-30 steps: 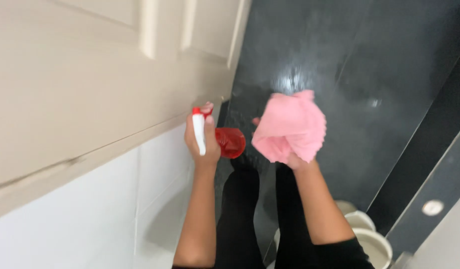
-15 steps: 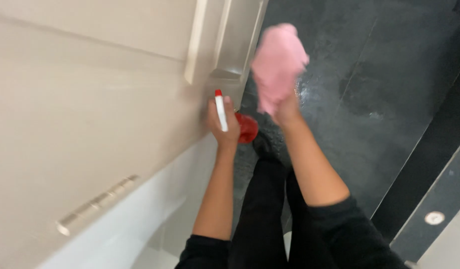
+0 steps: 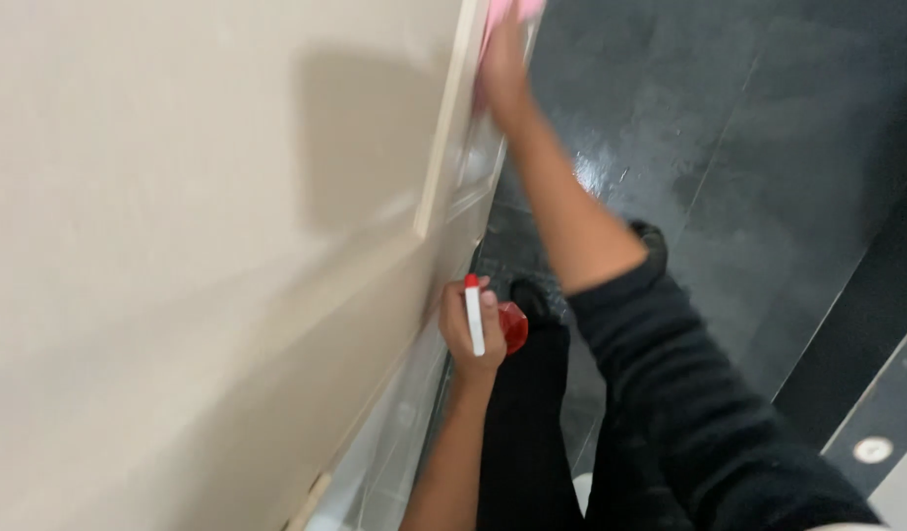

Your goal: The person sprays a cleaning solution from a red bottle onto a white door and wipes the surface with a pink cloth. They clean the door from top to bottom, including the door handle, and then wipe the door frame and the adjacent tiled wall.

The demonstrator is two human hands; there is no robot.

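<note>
My left hand [image 3: 470,334] is wrapped around a red spray bottle [image 3: 509,326] with a white and red trigger head, held low beside the cream panelled door [image 3: 207,256]. My right hand [image 3: 500,61] reaches up and forward at the top of the view, pressing a pink cloth [image 3: 510,10] against the door's raised panel edge. Only a small part of the cloth shows, cut off by the frame's top edge. My right arm wears a black sleeve pushed up to the elbow.
A dark glossy tiled floor [image 3: 729,167] lies to the right, with a wet shine near my feet. My black trousers and a black shoe [image 3: 650,241] show below. A pale strip with a round fitting [image 3: 872,449] runs at the lower right.
My right hand has risen with the pink cloth from in front of me up to the door panel. The view has swung left toward the door. My left hand still holds the bottle.
</note>
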